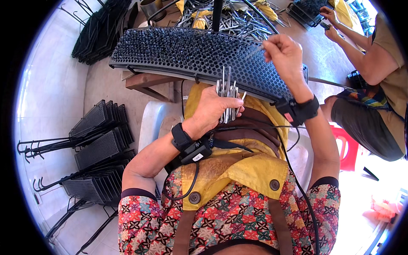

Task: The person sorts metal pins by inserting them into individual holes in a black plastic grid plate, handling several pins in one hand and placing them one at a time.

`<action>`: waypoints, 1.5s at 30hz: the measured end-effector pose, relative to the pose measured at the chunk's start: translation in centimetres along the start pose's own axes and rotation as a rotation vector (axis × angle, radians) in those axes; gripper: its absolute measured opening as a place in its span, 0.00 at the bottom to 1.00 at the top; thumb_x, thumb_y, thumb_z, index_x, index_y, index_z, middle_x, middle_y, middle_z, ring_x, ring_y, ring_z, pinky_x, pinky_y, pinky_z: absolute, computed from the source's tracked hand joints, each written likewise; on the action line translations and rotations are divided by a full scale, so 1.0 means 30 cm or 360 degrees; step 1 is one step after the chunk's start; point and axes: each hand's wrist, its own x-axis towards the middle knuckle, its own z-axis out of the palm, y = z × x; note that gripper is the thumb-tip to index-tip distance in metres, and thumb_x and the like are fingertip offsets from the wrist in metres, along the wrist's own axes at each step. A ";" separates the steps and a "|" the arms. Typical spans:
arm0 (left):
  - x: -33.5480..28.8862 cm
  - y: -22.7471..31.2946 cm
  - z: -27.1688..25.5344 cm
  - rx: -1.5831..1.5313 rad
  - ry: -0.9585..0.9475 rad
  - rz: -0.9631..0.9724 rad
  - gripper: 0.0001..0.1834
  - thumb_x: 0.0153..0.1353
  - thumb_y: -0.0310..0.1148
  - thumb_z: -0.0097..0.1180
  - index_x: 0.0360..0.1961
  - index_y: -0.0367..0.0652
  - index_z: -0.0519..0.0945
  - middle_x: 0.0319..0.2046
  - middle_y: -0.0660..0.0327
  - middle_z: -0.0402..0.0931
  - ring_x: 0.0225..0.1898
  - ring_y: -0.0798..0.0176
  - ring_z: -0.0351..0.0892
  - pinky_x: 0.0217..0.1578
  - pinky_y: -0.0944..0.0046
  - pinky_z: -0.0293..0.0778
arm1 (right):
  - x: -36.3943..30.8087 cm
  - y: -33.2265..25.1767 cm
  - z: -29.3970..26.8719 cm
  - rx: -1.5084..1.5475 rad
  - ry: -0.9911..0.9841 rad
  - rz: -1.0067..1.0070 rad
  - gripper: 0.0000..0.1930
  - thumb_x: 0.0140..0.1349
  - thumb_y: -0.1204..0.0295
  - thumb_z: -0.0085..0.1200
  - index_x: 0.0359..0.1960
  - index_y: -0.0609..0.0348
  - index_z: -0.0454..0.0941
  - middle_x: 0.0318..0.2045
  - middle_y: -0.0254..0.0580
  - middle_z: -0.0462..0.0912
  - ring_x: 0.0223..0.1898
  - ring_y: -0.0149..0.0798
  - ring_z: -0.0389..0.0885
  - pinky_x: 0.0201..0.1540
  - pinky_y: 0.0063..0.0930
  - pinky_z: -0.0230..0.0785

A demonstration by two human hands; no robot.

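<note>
My left hand [216, 106] is closed around a bundle of thin silvery metal rods [228, 95], which stand out above and below the fingers. In front of it lies a long black perforated rack [250, 70] with rows of round holes. Dark pieces fill the holes over its left and middle part, while bare holes show at the right. Over the rack's right end, my right hand [284, 55] has thumb and fingers pinched together. A blurred thin rod [255, 53] sticks out from these fingertips toward the holes.
A heap of loose metal rods [229, 23] lies behind the rack, next to a metal cup [152, 9]. Stacked black racks [100, 148] with long hooks stand at my left. A co-worker [378, 68] works at another rack [306, 15] on the right, near a red stool [346, 144].
</note>
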 end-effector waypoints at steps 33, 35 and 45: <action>0.015 -0.016 -0.021 -0.0005 -0.0037 -0.0095 0.11 0.47 0.19 0.60 0.33 0.35 0.74 0.25 0.57 0.76 0.26 0.62 0.79 0.27 0.65 0.79 | -0.024 0.023 0.028 0.0346 -0.0058 0.0152 0.05 0.56 0.75 0.54 0.28 0.65 0.75 0.18 0.34 0.77 0.17 0.23 0.72 0.18 0.15 0.65; 0.019 -0.016 -0.022 -0.0094 -0.0023 -0.0105 0.11 0.47 0.19 0.59 0.34 0.35 0.73 0.26 0.56 0.76 0.27 0.62 0.79 0.28 0.64 0.79 | 0.011 0.032 0.042 0.0206 0.0103 -0.0072 0.05 0.56 0.75 0.53 0.28 0.65 0.75 0.18 0.33 0.77 0.18 0.22 0.72 0.18 0.14 0.65; 0.009 0.002 -0.013 -0.0077 0.0022 -0.0064 0.11 0.48 0.18 0.58 0.34 0.34 0.74 0.27 0.56 0.77 0.27 0.61 0.80 0.29 0.64 0.80 | 0.084 0.088 0.140 -0.0662 0.0012 -0.0882 0.05 0.54 0.73 0.52 0.25 0.61 0.74 0.22 0.52 0.77 0.25 0.54 0.76 0.28 0.39 0.68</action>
